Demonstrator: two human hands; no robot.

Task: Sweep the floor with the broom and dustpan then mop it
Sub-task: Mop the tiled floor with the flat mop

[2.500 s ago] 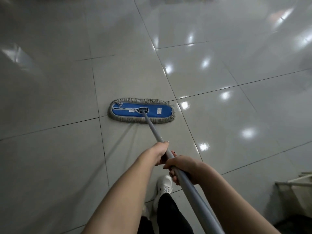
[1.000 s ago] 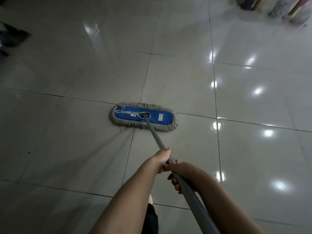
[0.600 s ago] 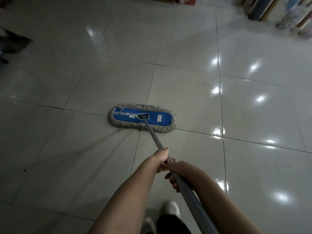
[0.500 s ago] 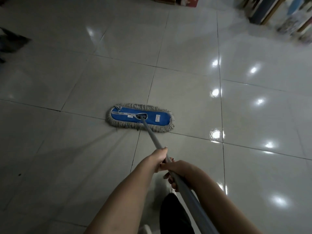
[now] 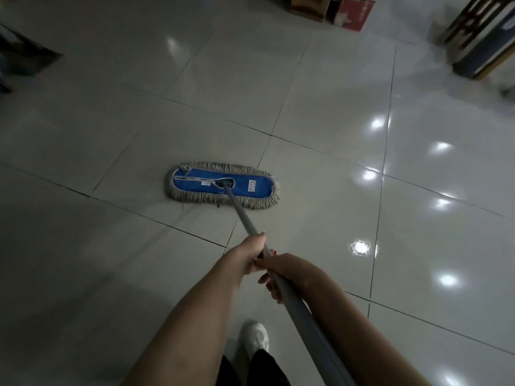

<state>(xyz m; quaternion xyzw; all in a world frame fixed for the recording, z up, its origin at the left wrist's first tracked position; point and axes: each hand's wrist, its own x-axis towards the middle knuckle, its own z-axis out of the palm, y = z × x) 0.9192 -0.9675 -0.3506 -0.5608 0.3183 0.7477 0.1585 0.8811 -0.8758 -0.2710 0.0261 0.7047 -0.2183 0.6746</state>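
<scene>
Flat on the glossy pale grey tiled floor (image 5: pixel 111 274) lies the blue oblong mop head with its grey yarn fringe (image 5: pixel 245 188), a little left of centre in the middle distance, its long side running left to right and its right end close to a dark grout line. From a joint at the middle of the pad a grey metal mop handle (image 5: pixel 243 215) slants toward the near right and passes through both hands. The left hand (image 5: pixel 249 256) grips the handle at the farther point, fingers curled round it and knuckles up, with a bare stretch of handle between it and the pad. The right hand (image 5: pixel 287 270) grips just behind, touching the left, its fingers wrapped under the handle so their tips show on the left side. Both forearms reach in from the near edge, one on each side of the handle. Below the hands, a white shoe (image 5: pixel 255 337) rests on the tiles, with a black trouser leg (image 5: pixel 264 366) above it at the near edge. Bright spots of reflected light dot the tiles to the right. At the far edge stand a brown cardboard box (image 5: pixel 309 5) and a red box (image 5: pixel 354 11) side by side; a dark wood-framed stand (image 5: pixel 479 43) sits at the far right, blurred, and a dark, indistinct shape (image 5: pixel 22 57) lies at the far left.
</scene>
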